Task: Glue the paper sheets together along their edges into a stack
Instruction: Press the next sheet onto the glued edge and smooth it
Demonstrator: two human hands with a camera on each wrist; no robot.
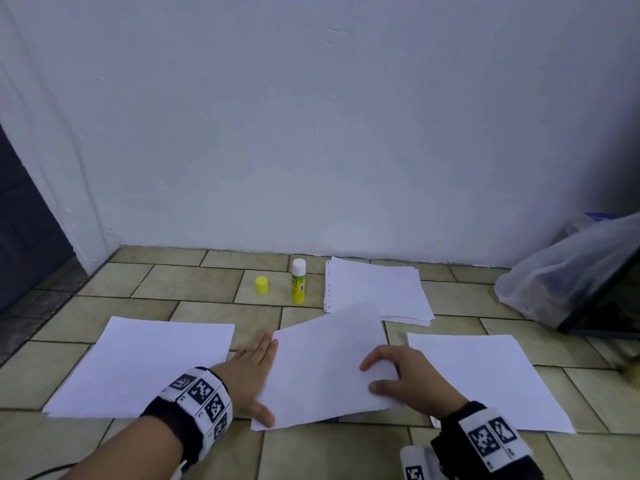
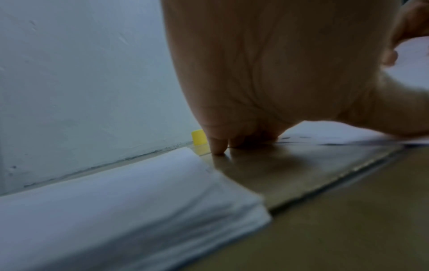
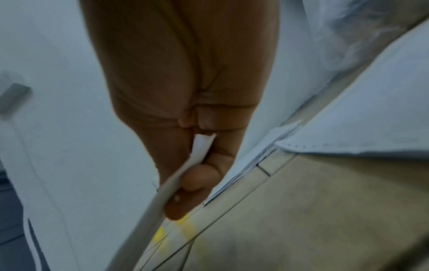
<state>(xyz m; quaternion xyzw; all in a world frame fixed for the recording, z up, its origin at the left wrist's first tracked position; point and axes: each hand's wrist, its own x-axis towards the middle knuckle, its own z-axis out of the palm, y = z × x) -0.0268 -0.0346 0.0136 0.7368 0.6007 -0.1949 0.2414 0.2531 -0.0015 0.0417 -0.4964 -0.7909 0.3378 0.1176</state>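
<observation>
Right fingers (image 1: 372, 367) pinching sheet (image 1: 322, 368), left fingers (image 1: 263, 344) beside it

No legible text; glue stick (image 1: 298, 282) label print too small, blurred to read.

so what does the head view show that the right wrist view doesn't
Only the head view shows the left hand flat on the floor, touching the sheet's left edge, plus the upright glue stick and its cap. Only the right wrist view shows the right hand from below, the edge of the sheet pinched between thumb and fingers. Both show that sheet, the right hand and the right-hand pile.
</observation>
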